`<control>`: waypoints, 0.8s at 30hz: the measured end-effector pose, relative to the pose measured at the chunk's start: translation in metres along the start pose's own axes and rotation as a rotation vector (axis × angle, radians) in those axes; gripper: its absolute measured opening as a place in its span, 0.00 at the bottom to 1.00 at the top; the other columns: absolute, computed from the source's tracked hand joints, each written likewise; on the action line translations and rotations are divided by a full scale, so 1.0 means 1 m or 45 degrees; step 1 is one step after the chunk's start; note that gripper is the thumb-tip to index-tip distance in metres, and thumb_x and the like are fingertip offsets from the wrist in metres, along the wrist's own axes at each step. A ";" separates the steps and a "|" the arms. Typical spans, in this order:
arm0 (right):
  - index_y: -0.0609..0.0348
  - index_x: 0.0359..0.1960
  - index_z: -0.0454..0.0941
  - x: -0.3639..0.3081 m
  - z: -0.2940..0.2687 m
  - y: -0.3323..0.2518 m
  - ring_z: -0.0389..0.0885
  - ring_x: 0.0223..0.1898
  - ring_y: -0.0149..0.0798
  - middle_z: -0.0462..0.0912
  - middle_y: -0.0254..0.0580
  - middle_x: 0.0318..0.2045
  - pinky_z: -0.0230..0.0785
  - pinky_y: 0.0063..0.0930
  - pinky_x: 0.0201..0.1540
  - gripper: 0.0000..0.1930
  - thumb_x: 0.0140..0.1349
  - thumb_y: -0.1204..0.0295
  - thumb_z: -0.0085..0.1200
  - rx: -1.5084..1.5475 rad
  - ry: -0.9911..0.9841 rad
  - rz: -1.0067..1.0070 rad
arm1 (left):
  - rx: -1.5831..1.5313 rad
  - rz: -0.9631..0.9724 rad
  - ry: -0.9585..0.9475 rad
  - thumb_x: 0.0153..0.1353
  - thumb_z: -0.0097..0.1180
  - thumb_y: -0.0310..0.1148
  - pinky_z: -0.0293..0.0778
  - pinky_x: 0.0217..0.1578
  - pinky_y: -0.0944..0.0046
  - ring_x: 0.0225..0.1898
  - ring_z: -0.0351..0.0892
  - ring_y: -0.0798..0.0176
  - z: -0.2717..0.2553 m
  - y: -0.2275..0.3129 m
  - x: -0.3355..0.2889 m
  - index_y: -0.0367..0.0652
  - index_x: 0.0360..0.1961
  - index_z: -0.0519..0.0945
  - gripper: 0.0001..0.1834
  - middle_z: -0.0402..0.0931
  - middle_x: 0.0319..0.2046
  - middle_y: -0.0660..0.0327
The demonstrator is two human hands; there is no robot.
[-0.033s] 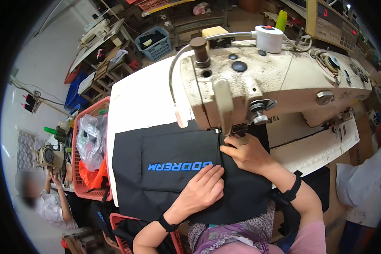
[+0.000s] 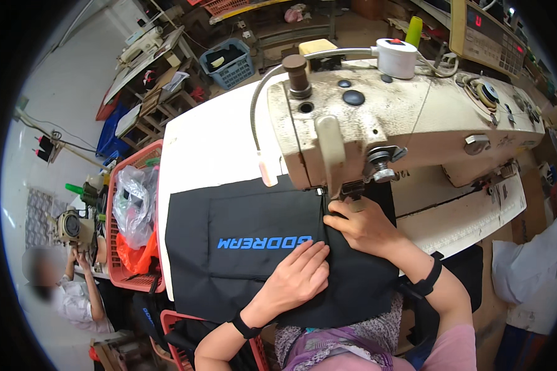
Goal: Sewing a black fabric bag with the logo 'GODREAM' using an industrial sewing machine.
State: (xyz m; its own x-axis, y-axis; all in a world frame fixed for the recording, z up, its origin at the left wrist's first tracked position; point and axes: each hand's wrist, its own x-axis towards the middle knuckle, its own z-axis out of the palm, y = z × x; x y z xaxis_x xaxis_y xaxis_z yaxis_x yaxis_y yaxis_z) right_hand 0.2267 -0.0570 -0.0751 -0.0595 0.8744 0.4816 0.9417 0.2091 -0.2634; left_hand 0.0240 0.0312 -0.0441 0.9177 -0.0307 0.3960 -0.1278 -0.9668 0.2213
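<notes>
A black fabric panel with blue lettering and a stitched rectangular section lies across the white sewing table. Part of it passes under the needle end of a cream industrial sewing machine. My left hand rests flat on the panel over one end of the lettering, fingers stretched out. Close to the presser foot, my right hand pinches the black fabric along a fold, thumb and index finger together. The machine head hides part of the needle area and the right fingertips.
Left of the table stands a red basket holding plastic bags. Another red basket with black fabric sits below the table's front edge. A blue basket lies beyond. A co-worker sits at another machine on the far left.
</notes>
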 end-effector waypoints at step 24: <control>0.54 0.31 0.76 -0.002 -0.002 -0.010 0.76 0.34 0.36 0.77 0.32 0.37 0.66 0.31 0.39 0.11 0.43 0.79 0.56 0.078 0.015 -0.039 | -0.504 -0.390 -0.056 0.50 0.63 0.26 0.76 0.39 0.59 0.38 0.78 0.53 -0.011 0.004 0.007 0.36 0.31 0.82 0.07 0.78 0.33 0.56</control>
State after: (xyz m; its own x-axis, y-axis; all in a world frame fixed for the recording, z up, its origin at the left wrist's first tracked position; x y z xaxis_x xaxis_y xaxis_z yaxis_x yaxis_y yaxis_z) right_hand 0.2178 -0.0619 -0.0713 -0.0837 0.8621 0.4997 0.9174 0.2625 -0.2991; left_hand 0.0260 0.0305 -0.0302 0.9493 0.2205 0.2239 0.0247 -0.7627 0.6463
